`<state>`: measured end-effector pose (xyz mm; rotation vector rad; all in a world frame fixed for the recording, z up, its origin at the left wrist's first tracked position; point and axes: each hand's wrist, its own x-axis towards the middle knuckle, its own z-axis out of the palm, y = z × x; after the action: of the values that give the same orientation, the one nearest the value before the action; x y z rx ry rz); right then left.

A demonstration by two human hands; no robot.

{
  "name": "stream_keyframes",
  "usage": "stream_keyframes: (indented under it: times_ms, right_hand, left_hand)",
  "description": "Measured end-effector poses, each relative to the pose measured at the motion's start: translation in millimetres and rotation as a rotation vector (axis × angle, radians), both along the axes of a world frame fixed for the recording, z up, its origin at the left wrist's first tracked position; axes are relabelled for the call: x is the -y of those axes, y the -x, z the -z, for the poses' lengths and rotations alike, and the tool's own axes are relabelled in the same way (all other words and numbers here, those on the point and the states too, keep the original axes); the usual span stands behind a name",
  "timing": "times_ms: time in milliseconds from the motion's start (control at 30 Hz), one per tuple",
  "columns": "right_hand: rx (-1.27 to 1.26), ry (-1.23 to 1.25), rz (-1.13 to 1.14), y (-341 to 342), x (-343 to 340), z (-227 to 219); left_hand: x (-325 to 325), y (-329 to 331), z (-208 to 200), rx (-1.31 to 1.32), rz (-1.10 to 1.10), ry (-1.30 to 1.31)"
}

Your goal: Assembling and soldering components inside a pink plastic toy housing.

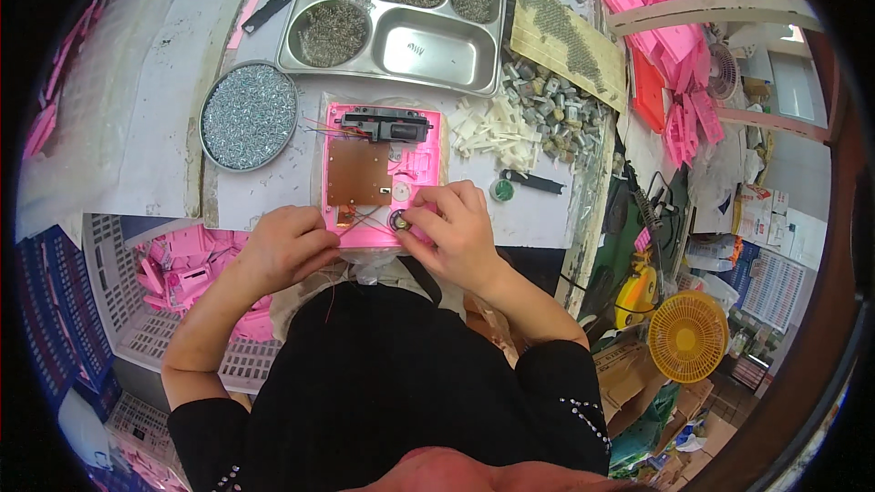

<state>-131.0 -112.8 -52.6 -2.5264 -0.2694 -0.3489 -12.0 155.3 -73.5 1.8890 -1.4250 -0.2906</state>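
A pink plastic housing point(426, 235) lies open on the table in front of me. Inside it sit a brown circuit board point(357, 173) and a black module point(387, 126) with thin coloured wires. My right hand point(453, 230) pinches a small round dark-rimmed part point(397, 220) at the housing's near right. At its near left corner, the fingertips of my left hand point(292, 241) are pressed together on thin wires point(362, 219) that run toward the round part. The exact grip there is partly hidden. A thin red wire hangs below the left hand.
A dish of screws point(248, 117) stands left of the housing. Beyond it is a steel compartment tray point(394, 81) with springs. White plastic pieces point(497, 132) and small metal parts point(558, 109) are piled at right. A white crate point(123, 310) holds pink parts at lower left.
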Motion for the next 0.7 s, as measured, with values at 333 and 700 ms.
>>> stream_keyframes:
  times_ms: [333,700]
  right_hand:
    - [0.008,-0.295,0.026,-18.4,45.4,2.2]
    - [-0.193,0.592,-0.043,-84.9,109.3,0.4]
  left_hand:
    - [-0.6,3.7,-3.8,-0.007,-0.022,-0.015]
    - [51.3,-75.8,-58.3,-0.069,0.038,-0.143]
